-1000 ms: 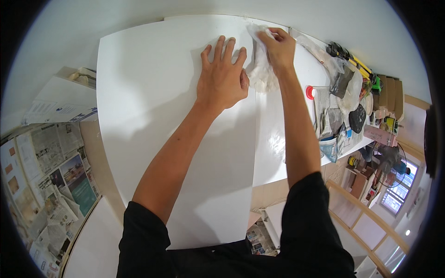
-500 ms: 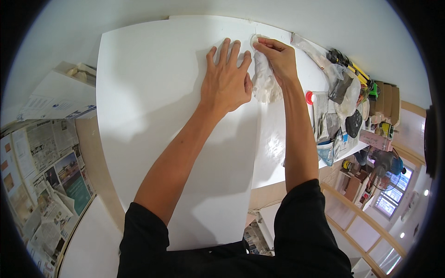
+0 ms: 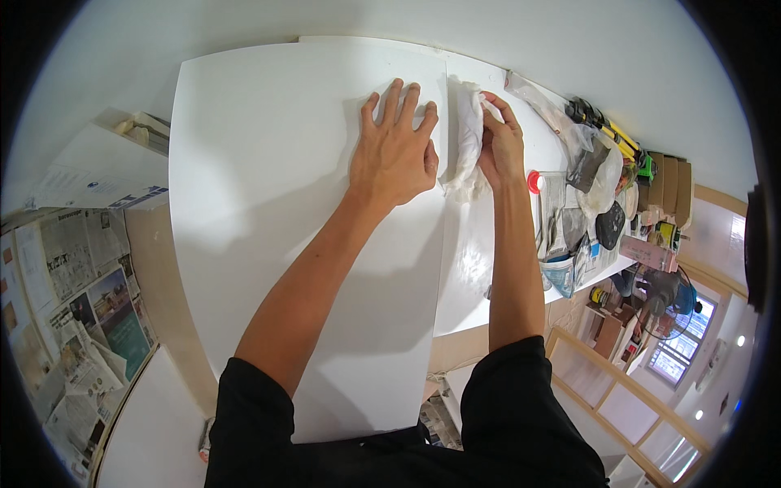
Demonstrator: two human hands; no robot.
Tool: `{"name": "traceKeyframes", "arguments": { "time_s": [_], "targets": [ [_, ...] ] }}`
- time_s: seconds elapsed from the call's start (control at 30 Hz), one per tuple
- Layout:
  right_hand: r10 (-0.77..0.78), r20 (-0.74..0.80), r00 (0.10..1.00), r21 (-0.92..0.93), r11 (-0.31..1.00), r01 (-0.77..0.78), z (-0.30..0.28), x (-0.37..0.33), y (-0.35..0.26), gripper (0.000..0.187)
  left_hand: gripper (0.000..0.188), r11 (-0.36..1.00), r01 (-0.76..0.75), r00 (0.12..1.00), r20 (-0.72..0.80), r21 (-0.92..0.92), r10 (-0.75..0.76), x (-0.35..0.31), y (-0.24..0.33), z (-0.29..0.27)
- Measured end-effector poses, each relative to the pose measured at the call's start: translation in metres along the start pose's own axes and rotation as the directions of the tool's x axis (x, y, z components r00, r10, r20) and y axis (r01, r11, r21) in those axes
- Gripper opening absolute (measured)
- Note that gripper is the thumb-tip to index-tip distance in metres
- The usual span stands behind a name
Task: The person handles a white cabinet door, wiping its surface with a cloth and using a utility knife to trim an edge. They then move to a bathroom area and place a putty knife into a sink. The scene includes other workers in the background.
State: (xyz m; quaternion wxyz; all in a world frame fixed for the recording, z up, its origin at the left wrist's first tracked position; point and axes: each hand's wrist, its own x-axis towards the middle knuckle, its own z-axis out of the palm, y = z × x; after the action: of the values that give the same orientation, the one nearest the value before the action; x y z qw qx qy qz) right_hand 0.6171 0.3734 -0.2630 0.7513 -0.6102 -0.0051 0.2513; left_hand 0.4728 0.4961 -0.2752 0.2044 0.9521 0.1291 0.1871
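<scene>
A large white panel (image 3: 285,163) lies in front of me on a white worktop (image 3: 472,268), whose bare strip shows along the panel's right side. My left hand (image 3: 394,154) rests on the panel near its right edge, palm down with fingers spread. Just right of that edge, my right hand (image 3: 502,145) pinches a crumpled white cloth (image 3: 469,142) between thumb and fingers. The cloth hangs in a long bunch toward me, and its lower end lies close to the panel's edge. Some of my right fingertips are hidden behind the cloth.
Right of my arm sit a red-lidded clear container (image 3: 534,181), a blue-and-white bag (image 3: 558,276), a black item (image 3: 610,225) and yellow-black tools (image 3: 622,142). A fan (image 3: 667,305) stands farther right. Newspapers (image 3: 89,301) and a white box (image 3: 106,163) are at left.
My right hand has moved the cloth right, off the panel's edge, and slightly toward me. The cloth is bunched more narrowly. My left hand stays spread on the panel.
</scene>
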Motion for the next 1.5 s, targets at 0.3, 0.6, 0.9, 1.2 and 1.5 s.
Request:
{"name": "traceKeyframes", "arguments": {
  "time_s": [0.3, 0.6, 0.9, 1.2, 1.5],
  "targets": [
    [-0.155, 0.119, 0.981, -0.458, 0.868, 0.193, 0.016, 0.004, -0.006, 0.028, 0.051, 1.000, -0.001, 1.000, 0.011, 0.004, 0.001, 0.000, 0.000, 0.000],
    [-0.096, 0.027, 0.995, -0.206, 0.973, 0.099, 0.011, 0.017, 0.009, 0.021, 0.052, 1.000, -0.001, 1.000, 0.015, 0.001, 0.001, -0.001, 0.001, 0.002],
    [-0.065, 0.116, 0.991, -0.241, 0.966, 0.092, 0.018, 0.019, -0.002, 0.023, 0.051, 1.000, -0.001, 1.000, 0.014, 0.015, 0.001, -0.001, 0.000, 0.000],
    [-0.134, 0.109, 0.985, -0.703, 0.690, 0.172, 0.027, 0.026, -0.007, 0.025, 0.049, 1.000, -0.011, 1.000, -0.017, 0.005, 0.011, -0.001, -0.001, 0.000],
    [-0.098, 0.140, 0.985, -0.798, 0.578, 0.171, 0.028, 0.016, -0.007, 0.024, 0.048, 1.000, -0.003, 1.000, -0.023, 0.027, 0.004, -0.003, -0.005, 0.002]
  ]
}}
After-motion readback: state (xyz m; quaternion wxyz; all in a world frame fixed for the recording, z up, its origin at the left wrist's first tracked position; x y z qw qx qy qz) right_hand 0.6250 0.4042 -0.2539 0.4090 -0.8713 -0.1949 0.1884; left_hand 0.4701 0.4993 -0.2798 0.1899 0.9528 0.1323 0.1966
